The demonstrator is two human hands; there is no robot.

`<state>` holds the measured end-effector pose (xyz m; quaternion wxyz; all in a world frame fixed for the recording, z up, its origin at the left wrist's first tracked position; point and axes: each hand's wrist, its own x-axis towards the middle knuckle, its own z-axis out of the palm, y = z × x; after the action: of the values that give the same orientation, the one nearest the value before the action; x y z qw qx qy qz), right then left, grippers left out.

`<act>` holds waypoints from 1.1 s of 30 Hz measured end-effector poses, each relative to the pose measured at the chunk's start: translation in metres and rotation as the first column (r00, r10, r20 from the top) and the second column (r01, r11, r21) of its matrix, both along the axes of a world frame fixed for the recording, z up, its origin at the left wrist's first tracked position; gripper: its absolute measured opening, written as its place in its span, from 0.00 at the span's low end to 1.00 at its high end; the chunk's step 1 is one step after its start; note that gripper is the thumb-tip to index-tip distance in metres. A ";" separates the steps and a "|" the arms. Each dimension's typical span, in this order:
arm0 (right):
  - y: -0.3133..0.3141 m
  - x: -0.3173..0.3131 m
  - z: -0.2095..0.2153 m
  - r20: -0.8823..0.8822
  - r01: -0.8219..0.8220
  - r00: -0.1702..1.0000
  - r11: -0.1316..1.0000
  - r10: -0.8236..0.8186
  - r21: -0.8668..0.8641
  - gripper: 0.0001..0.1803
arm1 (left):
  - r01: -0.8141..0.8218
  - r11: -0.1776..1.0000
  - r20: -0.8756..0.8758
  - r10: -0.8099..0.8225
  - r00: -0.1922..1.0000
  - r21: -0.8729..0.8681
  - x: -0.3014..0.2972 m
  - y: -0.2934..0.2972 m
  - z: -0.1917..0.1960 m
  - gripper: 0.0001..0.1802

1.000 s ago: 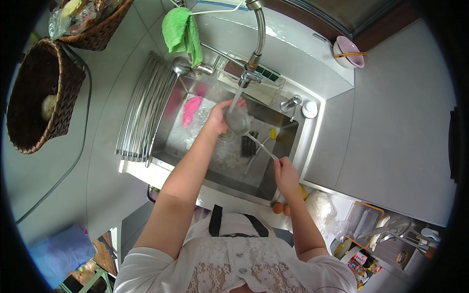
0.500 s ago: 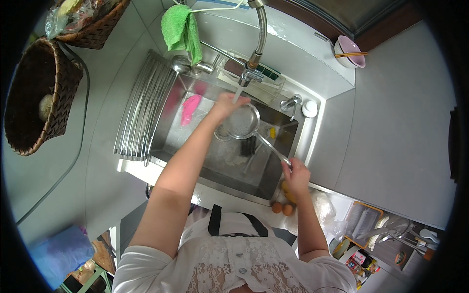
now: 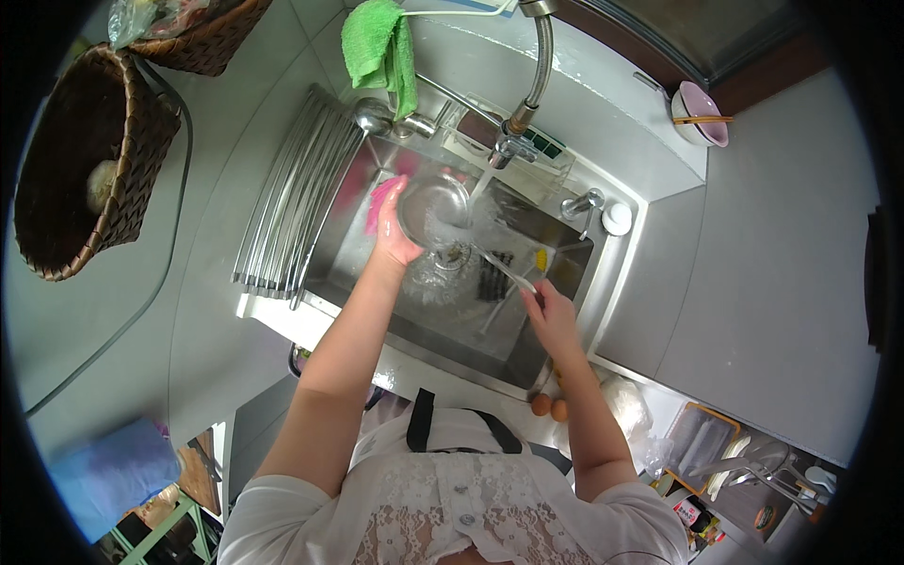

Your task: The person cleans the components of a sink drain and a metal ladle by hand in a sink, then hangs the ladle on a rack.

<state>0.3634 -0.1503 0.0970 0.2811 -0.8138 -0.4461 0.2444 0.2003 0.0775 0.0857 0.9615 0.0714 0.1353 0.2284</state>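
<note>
A round, long-handled metal strainer [image 3: 435,209] is tilted inside the steel sink [image 3: 443,353], under the tap [image 3: 513,146]. My right hand [image 3: 552,320] is closed round the end of its handle, over the sink's right side. My left hand [image 3: 391,226] cups the left of the bowl, and fingertips show at the far rim. Water splashes on the sink floor around the drain [image 3: 454,254]. A pink cloth or glove [image 3: 379,200] lies partly hidden behind my left hand. A dark ridged thing [image 3: 492,276] and a small yellow piece [image 3: 540,258] are also in the sink.
A roll-up metal rack [image 3: 301,198] covers the sink's left edge. Beyond hang a green towel [image 3: 379,47] and a ladle [image 3: 373,115]. Brown eggs [image 3: 541,405] sit at the front edge. Woven baskets [image 3: 141,188] stand left; stacked bowls with chopsticks [image 3: 699,113] stand far right.
The strainer has moved left and tilted up. My left hand has gone from its far rim to its left side. My right hand has followed slightly left, still holding the handle.
</note>
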 end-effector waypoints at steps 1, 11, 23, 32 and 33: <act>0.009 -0.001 -0.004 0.001 0.000 1.000 1.000 0.000 -0.002 0.16 | -0.129 0.992 0.045 0.129 0.991 -0.001 -0.001 -0.004 0.006 0.29; 0.061 0.015 -0.049 -0.033 -0.039 0.998 0.982 0.046 0.186 0.16 | -0.518 0.819 -0.299 0.573 0.763 0.248 0.000 0.019 -0.006 0.22; -0.049 -0.031 -0.022 -0.270 0.237 0.939 0.969 -0.211 0.067 0.10 | -0.150 0.940 -0.405 0.271 0.873 0.307 0.062 -0.033 -0.041 0.10; 0.009 -0.015 -0.074 -0.625 0.014 0.777 0.995 -0.074 -0.100 0.19 | 0.326 0.466 -0.565 0.603 0.564 0.823 0.010 0.003 -0.041 0.14; 0.031 -0.016 -0.079 -0.677 0.020 0.730 0.993 -0.095 -0.118 0.20 | 0.333 0.467 -0.570 0.601 0.560 0.819 -0.001 0.005 -0.036 0.14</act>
<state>0.3474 -0.1190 0.0182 0.3903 -0.6943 -0.2736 0.5391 0.1996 0.0827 0.0502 0.5751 0.6324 0.4303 0.2901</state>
